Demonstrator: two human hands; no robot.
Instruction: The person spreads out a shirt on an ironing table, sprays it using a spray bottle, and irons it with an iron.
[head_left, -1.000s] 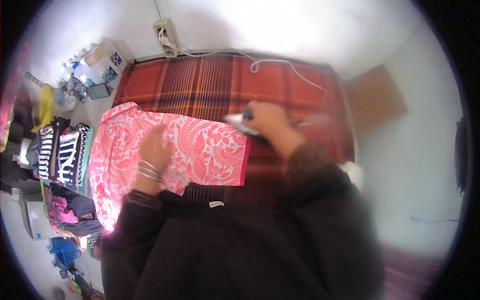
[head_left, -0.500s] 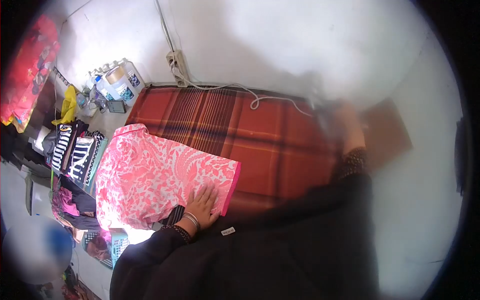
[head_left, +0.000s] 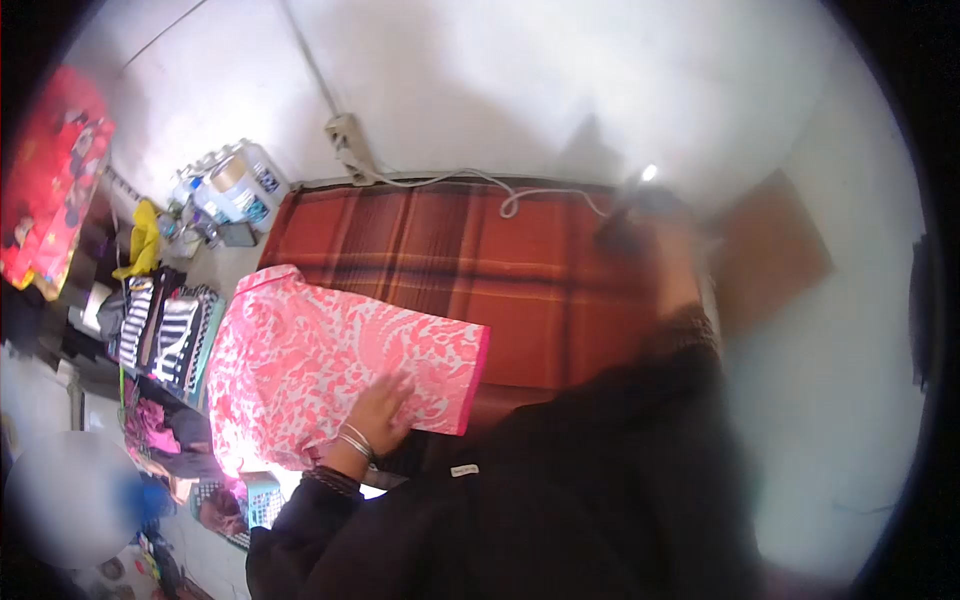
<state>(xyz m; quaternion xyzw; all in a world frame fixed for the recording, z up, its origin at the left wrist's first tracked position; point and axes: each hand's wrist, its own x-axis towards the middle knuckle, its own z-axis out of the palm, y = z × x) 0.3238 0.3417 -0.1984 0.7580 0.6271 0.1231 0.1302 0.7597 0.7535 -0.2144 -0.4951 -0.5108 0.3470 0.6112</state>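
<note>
A pink-and-white patterned garment with a bright pink hem lies spread on a red-brown plaid cloth. My left hand, with bangles at the wrist, rests on the garment's near part, fingers stretched out and slightly blurred. At the far right end of the plaid cloth is my right hand, smeared by motion. It is closed round a dark, corded iron, also blurred, with a bright glint on top. The iron is off the garment; whether it touches the cloth I cannot tell.
A white cord runs from a wall socket strip along the back edge. Bottles and a pile of folded clothes stand to the left. A plastic basket sits lower left; a brown panel is at right.
My right hand and the iron have shifted slightly left and down. My left hand has slid a little left on the garment. The whole view has shifted slightly.
</note>
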